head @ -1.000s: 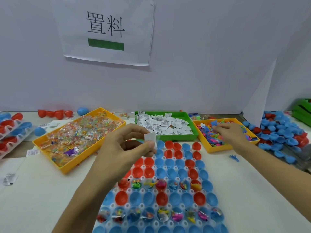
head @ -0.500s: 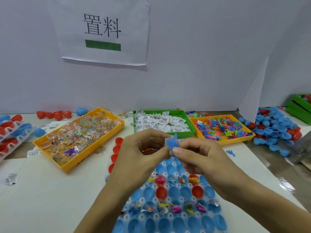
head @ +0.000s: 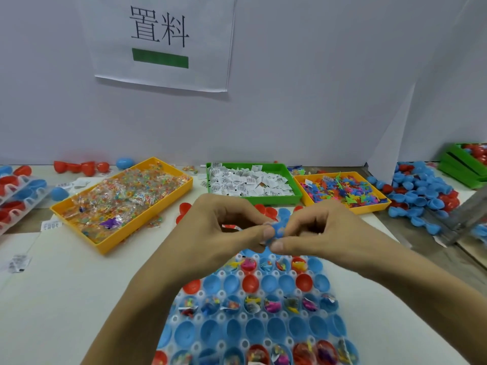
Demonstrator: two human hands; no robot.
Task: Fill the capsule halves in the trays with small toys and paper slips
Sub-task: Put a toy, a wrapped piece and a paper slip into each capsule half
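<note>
Two hands meet above the far end of the capsule tray (head: 266,306), the left hand (head: 221,233) and right hand (head: 324,230) both pinching a small blue toy (head: 277,231) between curled fingertips, with a scrap of white paper apparently tucked beneath. Light and probably slick plastic, the toy looks best held by its edges. Paper slips (head: 250,181) and more toys (head: 342,191) wait in bins along the worktop's far edge.

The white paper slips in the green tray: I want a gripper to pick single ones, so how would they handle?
The paper slips look thin and folded, so probably very light and floppy. They lie heaped and overlapping in the green tray, so several may lift together. Pushed, they would likely slide and scatter, not roll.
</note>
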